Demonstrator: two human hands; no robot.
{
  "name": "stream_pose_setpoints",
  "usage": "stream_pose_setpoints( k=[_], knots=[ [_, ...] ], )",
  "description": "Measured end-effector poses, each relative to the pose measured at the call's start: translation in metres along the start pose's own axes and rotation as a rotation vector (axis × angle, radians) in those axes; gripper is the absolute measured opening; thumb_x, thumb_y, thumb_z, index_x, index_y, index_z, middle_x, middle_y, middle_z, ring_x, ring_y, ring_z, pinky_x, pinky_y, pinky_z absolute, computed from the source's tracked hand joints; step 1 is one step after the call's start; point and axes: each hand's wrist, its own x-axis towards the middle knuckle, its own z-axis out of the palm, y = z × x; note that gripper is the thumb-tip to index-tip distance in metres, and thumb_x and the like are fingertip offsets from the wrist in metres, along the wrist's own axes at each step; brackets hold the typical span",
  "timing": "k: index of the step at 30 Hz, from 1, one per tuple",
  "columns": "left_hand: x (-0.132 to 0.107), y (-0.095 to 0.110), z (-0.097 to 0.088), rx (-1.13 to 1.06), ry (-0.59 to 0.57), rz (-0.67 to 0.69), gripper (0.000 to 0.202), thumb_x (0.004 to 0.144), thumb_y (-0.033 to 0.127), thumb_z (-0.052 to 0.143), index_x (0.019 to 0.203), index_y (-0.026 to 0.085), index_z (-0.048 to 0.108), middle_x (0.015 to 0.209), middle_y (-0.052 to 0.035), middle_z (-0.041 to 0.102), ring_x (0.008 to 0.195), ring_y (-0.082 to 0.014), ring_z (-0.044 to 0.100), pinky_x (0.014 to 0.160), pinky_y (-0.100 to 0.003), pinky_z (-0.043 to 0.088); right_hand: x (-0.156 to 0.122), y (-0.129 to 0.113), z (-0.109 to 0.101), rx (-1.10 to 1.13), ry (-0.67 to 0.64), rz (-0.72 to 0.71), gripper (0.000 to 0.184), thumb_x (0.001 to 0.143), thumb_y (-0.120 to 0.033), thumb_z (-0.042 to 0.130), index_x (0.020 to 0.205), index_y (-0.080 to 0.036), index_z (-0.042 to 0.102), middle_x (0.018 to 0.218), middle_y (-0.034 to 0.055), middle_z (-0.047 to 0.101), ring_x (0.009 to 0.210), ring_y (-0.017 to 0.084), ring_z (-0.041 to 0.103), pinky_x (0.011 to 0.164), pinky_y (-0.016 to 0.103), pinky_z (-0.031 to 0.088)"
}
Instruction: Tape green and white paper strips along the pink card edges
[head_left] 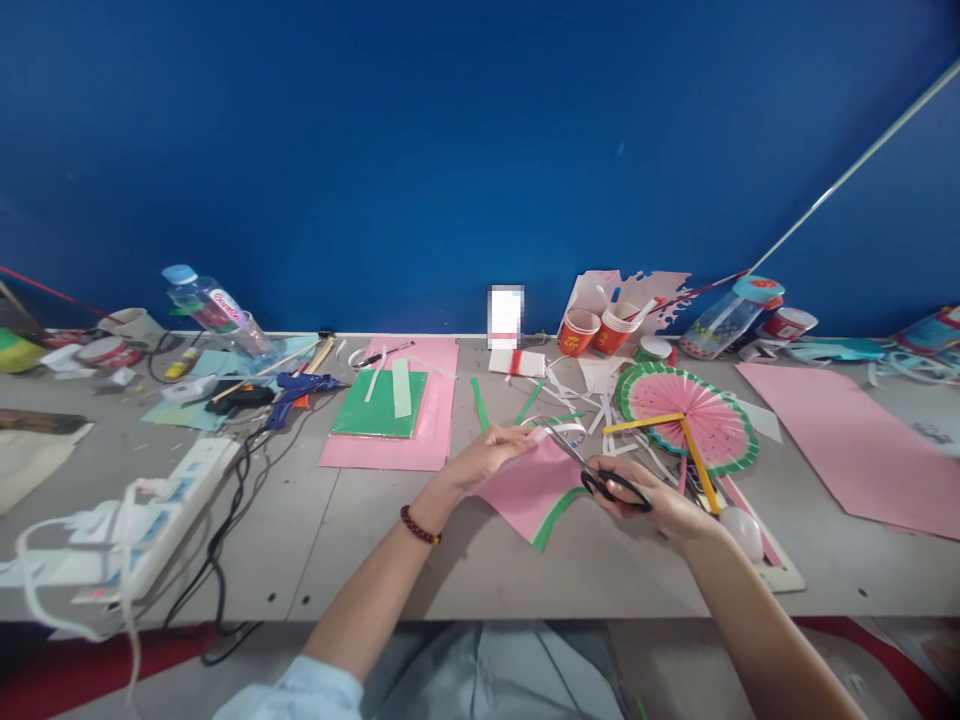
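From my remote seat I see the left hand (499,452) with its thumb and fingertips pinched together on a thin white paper strip (564,430), which curls in a loop; whether they also grip the pink paper (529,490) beneath, I cannot tell. That sheet is smooth and matte, lying over the table (375,560) between both hands, its lower right side edged by a curved green band (559,517). The right hand (637,490) is closed around the looped black plastic handles of the scissors (615,490), slim metal blades slanting toward the left fingertips. Beside the right hand I have a pleated round fan (645,395), pink with black flecks and a crinkled green rim, with flat yellow sticks. To the left, a glossy green packet (375,410) lies flat on a stiff pink sheet (341,452).
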Motion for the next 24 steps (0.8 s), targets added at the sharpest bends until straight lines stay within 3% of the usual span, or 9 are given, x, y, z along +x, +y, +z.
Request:
stream_pose_setpoints(
  k=[7, 15, 21, 24],
  knots=[
    [0.001, -0.002, -0.001, -0.01, -0.014, -0.005, 0.037, 0.079, 0.052, 0.063, 0.083, 0.017, 0.074, 0.118, -0.0095, 0.062, 0.114, -0.0278, 0.051, 0.098, -0.038, 0.036, -0.001, -0.001, 0.001, 0.004, 0.006, -0.017, 0.047, 0.076, -0.066, 0.054, 0.078, -0.02, 0.049, 0.058, -0.0039, 0.037, 0.053, 0.01, 0.025, 0.051, 0.026, 0.021],
    [0.002, -0.008, -0.005, 0.057, -0.028, 0.018, 0.038, 0.079, 0.05, 0.061, 0.068, 0.015, 0.069, 0.104, -0.0078, 0.066, 0.095, -0.0235, 0.056, 0.084, -0.033, 0.041, -0.003, -0.001, 0.002, 0.006, -0.003, -0.005, 0.048, 0.074, -0.067, 0.056, 0.079, -0.02, 0.051, 0.059, -0.003, 0.039, 0.053, 0.011, 0.028, 0.053, 0.027, 0.024],
    [0.002, -0.003, -0.005, 0.013, -0.001, 0.014, 0.036, 0.077, 0.051, 0.062, 0.083, 0.018, 0.075, 0.111, -0.009, 0.066, 0.11, -0.0288, 0.055, 0.092, -0.038, 0.04, -0.01, 0.006, -0.014, 0.077, 0.25, -0.074, 0.054, 0.072, -0.075, 0.051, 0.084, -0.022, 0.053, 0.056, -0.0019, 0.04, 0.049, 0.011, 0.028, 0.049, 0.029, 0.023],
    [0.001, 0.001, -0.004, -0.007, 0.011, 0.02, 0.039, 0.077, 0.053, 0.063, 0.079, 0.016, 0.075, 0.114, -0.0109, 0.065, 0.109, -0.0301, 0.056, 0.091, -0.039, 0.041, -0.012, -0.004, -0.018, 0.037, 0.343, -0.157, 0.052, 0.068, -0.069, 0.062, 0.087, -0.023, 0.051, 0.062, -0.0003, 0.048, 0.053, 0.013, 0.037, 0.051, 0.029, 0.028]
  ],
)
